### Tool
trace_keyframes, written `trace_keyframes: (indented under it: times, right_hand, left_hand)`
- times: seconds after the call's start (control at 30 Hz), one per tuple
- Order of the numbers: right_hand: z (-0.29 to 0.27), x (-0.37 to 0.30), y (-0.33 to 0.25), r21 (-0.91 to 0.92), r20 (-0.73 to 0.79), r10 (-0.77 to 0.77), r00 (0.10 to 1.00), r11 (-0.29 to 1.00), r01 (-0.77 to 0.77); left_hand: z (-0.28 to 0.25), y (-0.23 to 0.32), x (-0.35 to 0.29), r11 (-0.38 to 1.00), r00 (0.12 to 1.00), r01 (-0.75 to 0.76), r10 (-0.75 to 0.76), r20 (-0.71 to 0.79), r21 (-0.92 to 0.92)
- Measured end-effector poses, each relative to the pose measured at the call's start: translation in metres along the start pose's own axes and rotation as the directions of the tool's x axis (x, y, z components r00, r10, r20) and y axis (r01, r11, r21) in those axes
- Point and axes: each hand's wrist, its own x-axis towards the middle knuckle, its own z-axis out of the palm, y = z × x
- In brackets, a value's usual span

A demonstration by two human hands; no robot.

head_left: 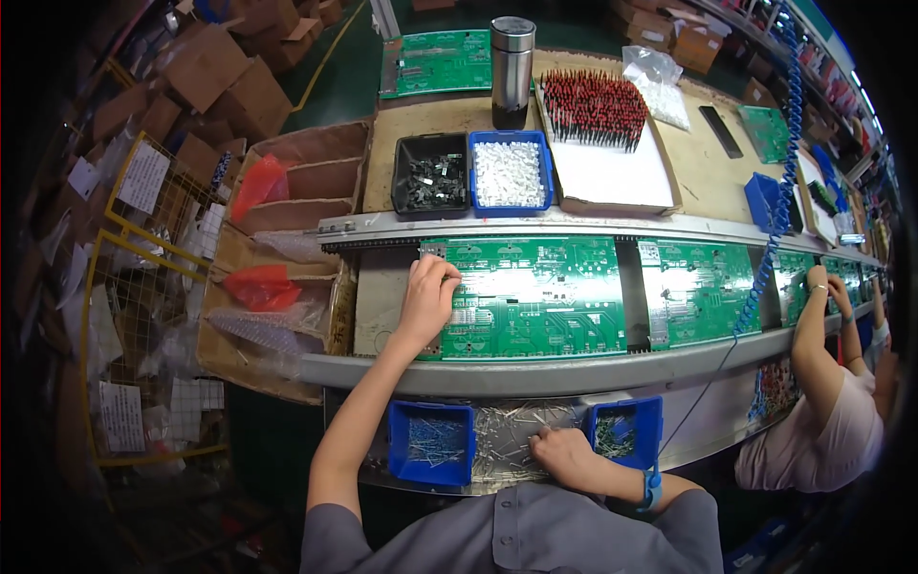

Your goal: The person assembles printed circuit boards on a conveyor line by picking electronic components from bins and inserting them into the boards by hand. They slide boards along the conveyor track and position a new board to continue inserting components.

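Note:
My left hand (429,298) is over the left end of a green circuit board (535,297) lying in the conveyor rail. Its thumb and fingers are pinched together, and whatever they may hold is too small to tell. Down near my body, my right hand (566,457) rests with curled fingers at the loose wire-leaded components (512,435) on a metal tray; what is in its fingers is hidden. A blue bin of thin blue components (435,435) sits left of that pile. Another blue bin (646,426), holding greenish components, stands just beyond my right wrist, which wears a blue strap (651,488).
Behind the rail (574,225) stand a black bin (402,182), a blue bin of white parts (547,172), a steel flask (513,77) and a box of red-tipped parts (593,110). A coiled blue cord (790,143) hangs at right, near a co-worker's arm (813,330). Cardboard trays (339,306) stand left.

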Motion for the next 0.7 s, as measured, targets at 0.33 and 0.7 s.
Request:
trace_keyframes:
  times: [0.33,0.7]
  right_hand:
    - [0.0018,-0.0036,-0.0025,-0.121,0.012,-0.061,0.998,0.991,0.062]
    - [-0.0001,-0.0044,0.0024,-0.038,0.014,-0.160,0.987,0.986,0.160]
  left_hand:
    - [0.0080,-0.0109,0.0008,0.999,1.000,0.023,-0.024,0.020,0.026]
    - [0.0049,-0.0069,0.0001,0.997,0.999,0.038,-0.039,0.014,0.066]
